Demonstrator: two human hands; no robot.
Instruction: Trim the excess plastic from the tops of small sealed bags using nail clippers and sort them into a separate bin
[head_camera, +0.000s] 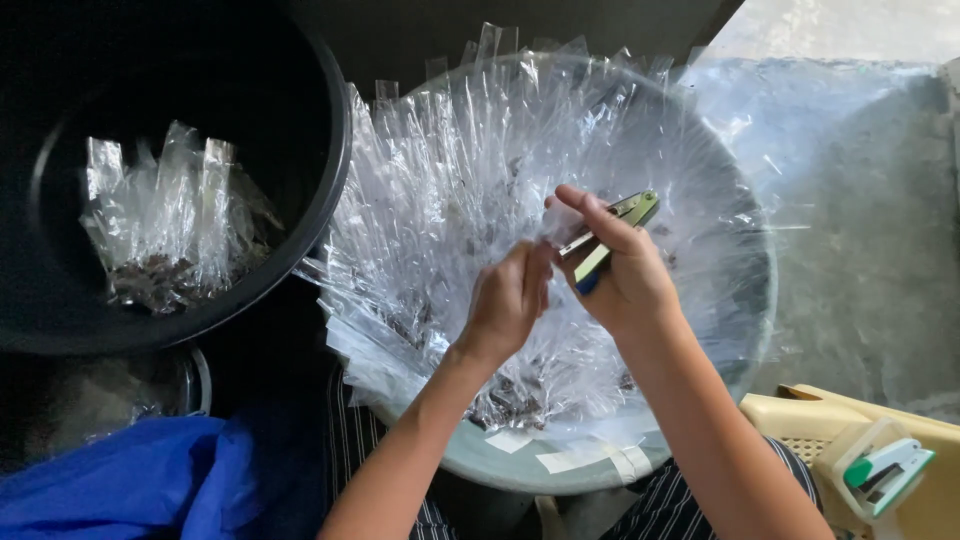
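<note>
- Left hand (508, 300) pinches a thin, clear plastic packet (556, 222): light, limp, slippery, best gripped near its top
- Right hand (625, 270) clasps a green metal stapler (608, 238) at that packet's top

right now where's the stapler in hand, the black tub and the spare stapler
green stapler (607, 238), head view, its middle between the right hand's fingers
black tub (335, 150), head view, right rim
spare stapler (888, 474), head view, its green-and-white body

Just under the right hand (625, 275), the clear plastic bags (450, 190) look thin, glossy and crinkled. In its grip, the stapler (605, 240) shows shiny metal and green plastic. Far left, the black tub (310, 200) is smooth, dull plastic.
</note>
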